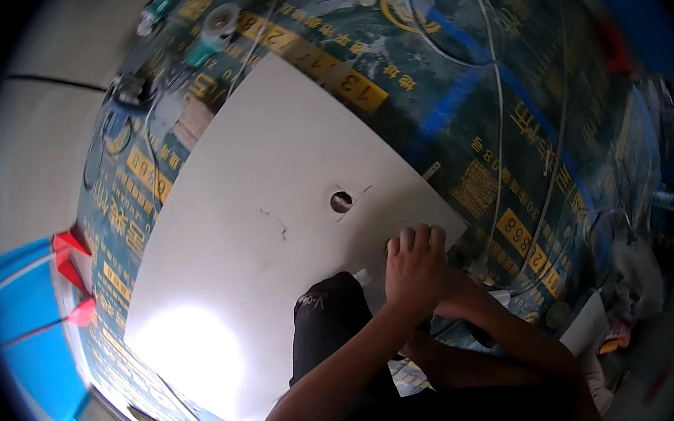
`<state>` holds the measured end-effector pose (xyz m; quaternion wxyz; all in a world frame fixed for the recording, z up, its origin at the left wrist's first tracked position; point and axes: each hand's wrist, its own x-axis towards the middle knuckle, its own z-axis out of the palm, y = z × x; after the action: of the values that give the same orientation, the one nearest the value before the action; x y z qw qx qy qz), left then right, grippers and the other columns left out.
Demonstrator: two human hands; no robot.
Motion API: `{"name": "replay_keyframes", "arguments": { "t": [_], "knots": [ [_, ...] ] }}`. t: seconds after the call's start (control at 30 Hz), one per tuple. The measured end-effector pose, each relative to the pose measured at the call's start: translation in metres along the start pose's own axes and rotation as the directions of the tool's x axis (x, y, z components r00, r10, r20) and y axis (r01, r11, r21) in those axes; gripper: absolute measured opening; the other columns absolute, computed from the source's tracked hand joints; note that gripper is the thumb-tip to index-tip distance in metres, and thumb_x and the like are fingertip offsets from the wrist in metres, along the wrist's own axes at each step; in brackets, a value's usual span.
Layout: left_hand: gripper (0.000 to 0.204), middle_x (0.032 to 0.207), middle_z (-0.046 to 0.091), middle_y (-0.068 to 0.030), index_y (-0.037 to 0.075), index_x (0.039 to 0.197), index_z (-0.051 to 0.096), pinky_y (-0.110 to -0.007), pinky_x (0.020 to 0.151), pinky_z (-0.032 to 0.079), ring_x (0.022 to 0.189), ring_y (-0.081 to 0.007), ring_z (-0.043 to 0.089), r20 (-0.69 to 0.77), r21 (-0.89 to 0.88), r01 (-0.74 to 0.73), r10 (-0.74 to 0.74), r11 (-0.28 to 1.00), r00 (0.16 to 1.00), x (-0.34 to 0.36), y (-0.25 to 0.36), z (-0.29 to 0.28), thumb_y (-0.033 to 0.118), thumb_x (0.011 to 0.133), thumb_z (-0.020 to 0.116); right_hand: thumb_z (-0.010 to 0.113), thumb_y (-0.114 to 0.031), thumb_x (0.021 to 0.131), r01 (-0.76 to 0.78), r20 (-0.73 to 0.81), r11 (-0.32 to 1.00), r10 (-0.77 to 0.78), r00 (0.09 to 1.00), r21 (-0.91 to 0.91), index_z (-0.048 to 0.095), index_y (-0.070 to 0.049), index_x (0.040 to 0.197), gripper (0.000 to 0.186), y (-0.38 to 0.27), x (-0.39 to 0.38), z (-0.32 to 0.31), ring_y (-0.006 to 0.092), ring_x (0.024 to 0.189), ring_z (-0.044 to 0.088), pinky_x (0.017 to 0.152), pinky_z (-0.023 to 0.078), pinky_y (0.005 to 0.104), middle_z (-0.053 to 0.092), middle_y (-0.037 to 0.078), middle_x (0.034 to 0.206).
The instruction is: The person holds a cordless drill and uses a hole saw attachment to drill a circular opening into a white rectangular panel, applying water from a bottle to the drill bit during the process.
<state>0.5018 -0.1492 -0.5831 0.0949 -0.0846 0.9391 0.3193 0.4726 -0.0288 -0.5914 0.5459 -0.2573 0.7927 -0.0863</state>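
White panel point(251, 234) lies on green sheeting point(448, 156) bearing yellow lettering point(534, 125)

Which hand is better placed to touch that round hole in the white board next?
Probably the left hand: it is nearer the round hole in the white board, while the right hand sits farther off, partly hidden by the left.
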Motion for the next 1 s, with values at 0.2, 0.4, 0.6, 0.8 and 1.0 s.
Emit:
{"name": "replay_keyframes", "arguments": {
  "t": [0.2, 0.4, 0.6, 0.8, 1.0],
  "knots": [
    [0.027, 0.095, 0.055, -0.0080, 0.009, 0.099, 0.055, -0.038, 0.083, 0.039, 0.097, -0.0253, 0.052, -0.010, 0.039, -0.083, 0.084, 0.996, 0.996, 0.000, 0.002, 0.009, 0.023, 0.076, 0.060, 0.059, -0.036, 0.087, -0.042, 0.084, 0.999, 0.044, 0.996, -0.028, 0.049, -0.008, 0.129, 0.052, 0.026, -0.002, 0.009, 0.0351, 0.111, 0.056, 0.092, 0.045, 0.0433, 0.058, 0.021, 0.119],
    [0.020, 0.086, 0.057, -0.0068, 0.009, 0.089, 0.057, -0.038, 0.078, 0.042, 0.086, -0.0241, 0.057, -0.042, -0.027, -0.070, 0.069, 0.997, 0.997, -0.007, -0.005, 0.017, 0.024, 0.076, 0.059, 0.062, -0.032, 0.088, 0.085, -0.011, 0.992, -0.087, 0.996, -0.093, 0.039, -0.008, 0.138, 0.060, 0.029, -0.003, 0.021, 0.0315, 0.123, 0.047, 0.100, 0.040, 0.0399, 0.045, 0.019, 0.137],
    [0.021, 0.090, 0.062, -0.0060, 0.009, 0.092, 0.064, -0.035, 0.078, 0.042, 0.088, -0.0219, 0.060, 0.098, 0.017, -0.040, 0.038, 0.999, 0.994, -0.005, -0.001, 0.017, 0.026, 0.080, 0.058, 0.061, -0.033, 0.089, -0.146, 0.171, 0.987, 0.133, 0.976, 0.068, 0.029, -0.008, 0.146, 0.070, 0.025, -0.003, 0.009, 0.0314, 0.135, 0.034, 0.110, 0.030, 0.0406, 0.033, 0.018, 0.148],
    [0.020, 0.087, 0.063, -0.0056, 0.009, 0.088, 0.066, -0.036, 0.078, 0.041, 0.087, -0.0217, 0.060, 0.101, -0.042, -0.008, 0.012, 0.999, 0.995, 0.000, 0.001, 0.020, 0.026, 0.081, 0.057, 0.065, -0.027, 0.089, -0.042, 0.114, 0.991, 0.056, 0.992, -0.127, 0.030, -0.006, 0.145, 0.070, 0.029, -0.004, 0.012, 0.0269, 0.135, 0.034, 0.109, 0.032, 0.0397, 0.034, 0.015, 0.147],
    [0.022, 0.093, 0.062, -0.0051, 0.009, 0.091, 0.066, -0.036, 0.081, 0.039, 0.095, -0.0220, 0.056, 0.037, 0.148, -0.028, 0.023, 0.989, 0.999, -0.008, 0.000, 0.020, 0.027, 0.081, 0.057, 0.052, -0.037, 0.093, -0.038, 0.169, 0.997, 0.048, 0.984, -0.062, 0.037, -0.006, 0.141, 0.059, 0.015, -0.007, 0.002, 0.0337, 0.130, 0.039, 0.107, 0.032, 0.0423, 0.042, 0.020, 0.141]
  ]
}}
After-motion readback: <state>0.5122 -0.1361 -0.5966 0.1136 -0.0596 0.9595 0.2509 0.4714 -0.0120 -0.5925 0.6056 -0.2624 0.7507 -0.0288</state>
